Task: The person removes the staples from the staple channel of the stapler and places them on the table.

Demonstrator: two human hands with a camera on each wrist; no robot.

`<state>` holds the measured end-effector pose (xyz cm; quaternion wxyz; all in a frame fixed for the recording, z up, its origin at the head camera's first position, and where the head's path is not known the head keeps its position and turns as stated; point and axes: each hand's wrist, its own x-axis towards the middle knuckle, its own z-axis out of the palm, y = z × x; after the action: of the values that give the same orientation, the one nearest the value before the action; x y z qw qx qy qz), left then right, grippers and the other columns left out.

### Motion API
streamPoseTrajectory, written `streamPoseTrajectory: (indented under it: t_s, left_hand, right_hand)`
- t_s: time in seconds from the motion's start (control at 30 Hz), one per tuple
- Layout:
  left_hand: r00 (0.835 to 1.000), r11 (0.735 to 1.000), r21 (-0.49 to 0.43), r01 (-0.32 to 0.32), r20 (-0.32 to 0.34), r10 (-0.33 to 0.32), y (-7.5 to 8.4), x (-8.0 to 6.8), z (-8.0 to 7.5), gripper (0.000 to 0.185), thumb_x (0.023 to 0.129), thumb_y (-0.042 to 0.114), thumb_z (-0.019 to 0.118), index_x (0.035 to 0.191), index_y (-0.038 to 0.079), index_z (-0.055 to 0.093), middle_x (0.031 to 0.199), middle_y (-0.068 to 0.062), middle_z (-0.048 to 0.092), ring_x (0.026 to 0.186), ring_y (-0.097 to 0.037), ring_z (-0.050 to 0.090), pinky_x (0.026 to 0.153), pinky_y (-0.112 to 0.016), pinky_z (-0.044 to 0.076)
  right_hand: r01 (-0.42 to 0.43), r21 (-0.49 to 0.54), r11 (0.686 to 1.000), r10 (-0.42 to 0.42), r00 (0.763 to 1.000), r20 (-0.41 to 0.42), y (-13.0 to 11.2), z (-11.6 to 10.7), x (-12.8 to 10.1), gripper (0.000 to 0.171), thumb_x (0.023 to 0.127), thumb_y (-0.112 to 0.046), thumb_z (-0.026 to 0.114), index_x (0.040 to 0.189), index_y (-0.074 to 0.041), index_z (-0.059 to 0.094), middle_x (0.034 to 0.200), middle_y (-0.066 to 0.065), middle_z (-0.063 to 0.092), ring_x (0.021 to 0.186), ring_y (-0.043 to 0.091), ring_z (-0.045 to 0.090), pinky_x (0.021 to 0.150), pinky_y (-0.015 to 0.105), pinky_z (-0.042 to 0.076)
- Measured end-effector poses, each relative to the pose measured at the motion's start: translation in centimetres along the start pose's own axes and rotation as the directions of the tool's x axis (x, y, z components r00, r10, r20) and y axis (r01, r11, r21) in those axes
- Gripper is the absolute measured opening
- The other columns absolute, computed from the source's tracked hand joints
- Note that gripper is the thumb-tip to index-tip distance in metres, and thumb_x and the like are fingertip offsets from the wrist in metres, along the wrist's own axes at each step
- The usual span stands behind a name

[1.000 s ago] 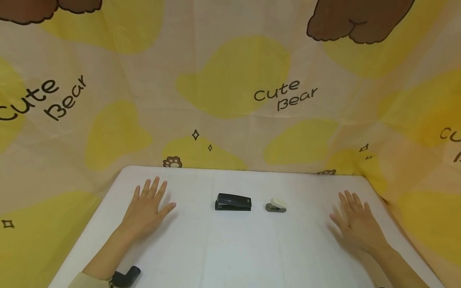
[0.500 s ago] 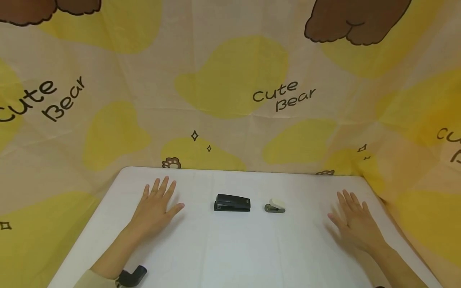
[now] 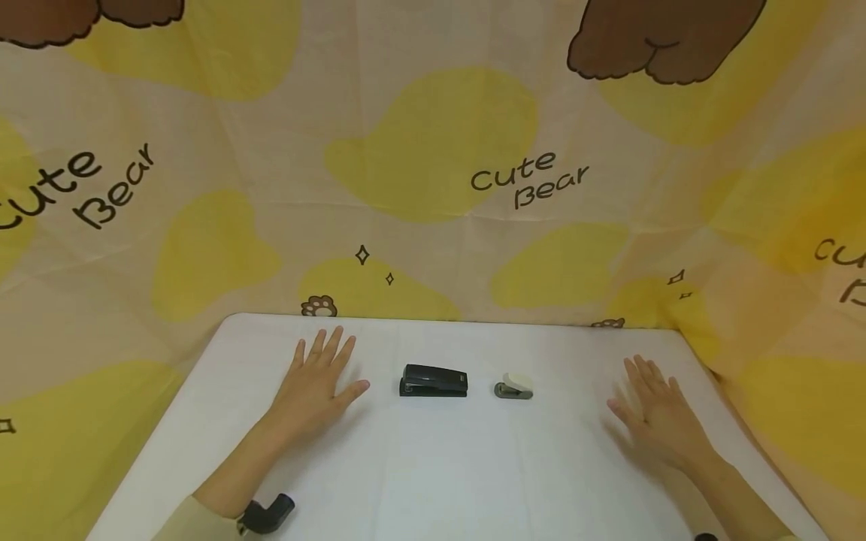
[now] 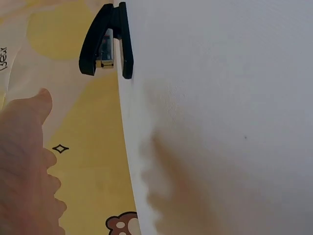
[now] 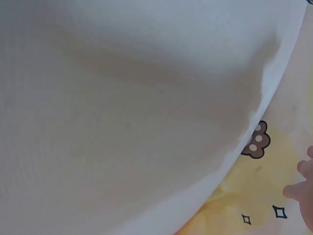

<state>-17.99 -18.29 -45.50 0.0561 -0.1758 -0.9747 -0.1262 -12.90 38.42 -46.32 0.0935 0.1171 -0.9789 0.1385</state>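
A black stapler point(image 3: 436, 379) is rested upright on its base, its mouth turned left and parted, with a metal part exposed inside. To the stapler's right, near but not touching, a small device point(image 3: 519, 381) is seen, its white top raised over a grey base. The left hand point(image 3: 315, 391) is held left of the stapler, fingers spread; the right hand point(image 3: 658, 417), well to its right.

Beige left sleeve point(image 3: 199, 520), black wrist device point(image 3: 269, 514)
The device bends like a pipe elbow; a rounded black piece point(image 3: 707, 537) shows by the right forearm point(image 3: 734, 492).
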Motion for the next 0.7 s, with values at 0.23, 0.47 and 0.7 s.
streamPoseTrajectory:
  t_s: [0.23, 0.47, 0.7]
  left_hand:
    - [0.999, 0.999, -0.002, -0.051, -0.018, 0.051, 1.7, 1.4, 0.5, 0.087, 0.101, 0.061, 0.056, 0.164, 0.006, 0.031, 0.172, -0.018, 0.018, 0.159, -0.042, 0.009, 0.123, -0.064, 0.000]
    - [0.996, 0.996, -0.010, -0.087, -0.022, 0.086, 3.1, 2.0, 0.6, 0.085, 0.101, 0.061, 0.055, 0.164, 0.008, 0.033, 0.172, -0.017, 0.020, 0.159, -0.040, 0.011, 0.123, -0.064, 0.003]
    - [0.991, 0.991, -0.024, -0.130, -0.021, 0.129, 4.6, 2.5, 1.1, 0.085, 0.102, 0.063, 0.053, 0.164, 0.009, 0.034, 0.171, -0.017, 0.022, 0.159, -0.039, 0.011, 0.124, -0.063, 0.002]
  right_hand:
    - [0.000, -0.010, 1.000, 0.001, 1.000, 0.012, -0.5, 0.1, 0.1, 0.083, 0.106, -0.045, 0.056, 0.162, 0.007, 0.022, 0.167, 0.032, 0.019, 0.157, 0.045, 0.009, 0.124, 0.054, -0.008]
    - [0.030, 0.027, 0.999, -0.030, 1.000, -0.004, -1.2, 0.0, 0.5, 0.083, 0.105, -0.044, 0.060, 0.162, 0.005, 0.025, 0.167, 0.030, 0.021, 0.156, 0.046, 0.015, 0.125, 0.055, -0.002]
    - [0.015, 0.058, 0.998, -0.017, 0.999, 0.029, -2.0, 0.4, 1.1, 0.084, 0.104, -0.043, 0.063, 0.163, 0.003, 0.025, 0.168, 0.029, 0.022, 0.154, 0.049, 0.020, 0.124, 0.062, 0.008]
